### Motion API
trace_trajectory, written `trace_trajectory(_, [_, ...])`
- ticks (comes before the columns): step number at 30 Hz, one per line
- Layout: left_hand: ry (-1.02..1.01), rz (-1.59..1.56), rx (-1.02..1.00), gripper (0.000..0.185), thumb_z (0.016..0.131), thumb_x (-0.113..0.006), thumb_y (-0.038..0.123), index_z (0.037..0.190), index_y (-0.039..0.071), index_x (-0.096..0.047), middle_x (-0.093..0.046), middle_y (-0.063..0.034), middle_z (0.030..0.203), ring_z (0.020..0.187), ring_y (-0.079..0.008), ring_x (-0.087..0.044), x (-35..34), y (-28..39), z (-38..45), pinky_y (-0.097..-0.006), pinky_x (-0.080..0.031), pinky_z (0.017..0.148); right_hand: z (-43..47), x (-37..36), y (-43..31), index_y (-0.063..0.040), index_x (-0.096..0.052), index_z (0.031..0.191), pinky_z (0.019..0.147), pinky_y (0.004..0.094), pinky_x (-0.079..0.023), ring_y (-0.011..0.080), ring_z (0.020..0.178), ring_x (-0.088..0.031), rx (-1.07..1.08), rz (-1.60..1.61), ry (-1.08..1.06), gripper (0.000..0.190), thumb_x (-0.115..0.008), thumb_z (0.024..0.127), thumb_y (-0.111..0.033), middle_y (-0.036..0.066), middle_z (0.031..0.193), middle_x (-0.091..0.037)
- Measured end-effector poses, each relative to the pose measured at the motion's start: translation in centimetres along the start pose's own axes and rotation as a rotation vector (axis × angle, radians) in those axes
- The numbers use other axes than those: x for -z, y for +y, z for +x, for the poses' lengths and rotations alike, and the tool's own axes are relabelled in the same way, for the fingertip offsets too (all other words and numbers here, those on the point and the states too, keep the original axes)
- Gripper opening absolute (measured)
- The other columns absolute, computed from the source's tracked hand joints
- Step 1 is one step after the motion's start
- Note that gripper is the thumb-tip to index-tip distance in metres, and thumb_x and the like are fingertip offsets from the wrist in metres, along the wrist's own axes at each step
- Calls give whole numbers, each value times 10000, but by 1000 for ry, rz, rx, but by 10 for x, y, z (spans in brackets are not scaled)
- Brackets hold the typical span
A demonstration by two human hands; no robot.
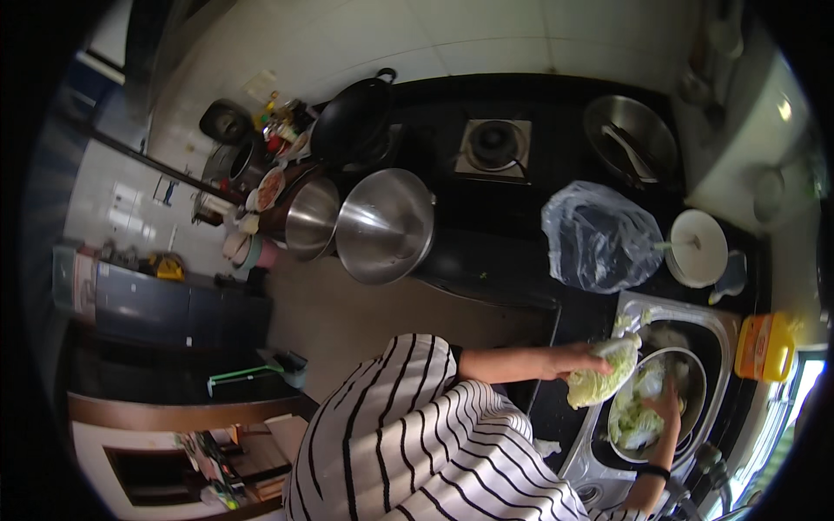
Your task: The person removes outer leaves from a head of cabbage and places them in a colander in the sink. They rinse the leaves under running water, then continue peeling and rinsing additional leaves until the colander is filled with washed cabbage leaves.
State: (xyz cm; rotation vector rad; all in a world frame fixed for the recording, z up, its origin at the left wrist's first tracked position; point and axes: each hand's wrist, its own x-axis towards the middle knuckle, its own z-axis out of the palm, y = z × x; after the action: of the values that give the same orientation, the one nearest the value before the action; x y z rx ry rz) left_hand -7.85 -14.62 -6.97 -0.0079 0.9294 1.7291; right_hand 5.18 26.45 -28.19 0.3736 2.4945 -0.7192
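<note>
My left hand [576,362] grips a partly stripped head of napa cabbage [603,378] above the near rim of a steel sink [690,311]. In the sink stands a round metal basin [698,374] with loose, wet-looking cabbage leaves [642,426] in it. My right hand [666,402] reaches into the basin from the faucet side and touches the leaves. Its fingertips are partly lost among them, so whether it grips a leaf is unclear. Small cabbage scraps [623,321] lie on the sink's corner.
A clear plastic bag [603,238] and stacked white bowls [697,244] stand beside the sink. A yellow jug [775,348] is behind it, the faucet [713,459] at its lower end. Farther along are a gas burner [496,144], a black wok [352,120] and large steel bowls [384,228].
</note>
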Motion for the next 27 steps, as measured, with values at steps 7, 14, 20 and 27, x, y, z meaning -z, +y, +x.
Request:
trace_trajectory(7, [38, -16, -29, 572, 766, -670, 318, 1210, 14, -476, -603, -73, 1045, 958, -144, -578, 9, 0, -46, -298, -458, 845, 43, 8, 9, 33, -331, 1331, 986, 351, -352, 252, 1193, -423, -218, 453, 159, 977, -841, 538, -222, 181, 1312, -426])
trace_trajectory(14, [88, -127, 20, 423, 768, -655, 268, 1098, 22, -558, -633, -63, 961, 861, -149, -616, 15, -6, -58, -306, -497, 779, -4, 8, -37, 61, -538, 1112, 829, 337, -469, 228, 942, -589, -48, 648, -42, 479, -444, 834, -318, 158, 1057, -607])
trace_trajectory(20, [171, -9, 99, 603, 794, -594, 256, 1296, 2, -375, -522, -114, 1203, 1085, -218, -530, 11, 0, -58, -360, -426, 931, -65, 10, -90, -60, -571, 1098, 806, 432, -448, 339, 972, -558, 84, -91, 21, 581, -716, 604, -329, 197, 1051, -575])
trace_trajectory(27, [82, -15, 184, 643, 783, -593, 253, 1324, 8, -346, -492, -117, 1235, 1129, -236, -497, 17, 0, -36, -376, -404, 956, -128, -18, -95, -228, -352, 1342, 939, 562, -314, 346, 1246, -349, -11, -280, -27, 689, -653, 727, -306, 162, 1392, -302])
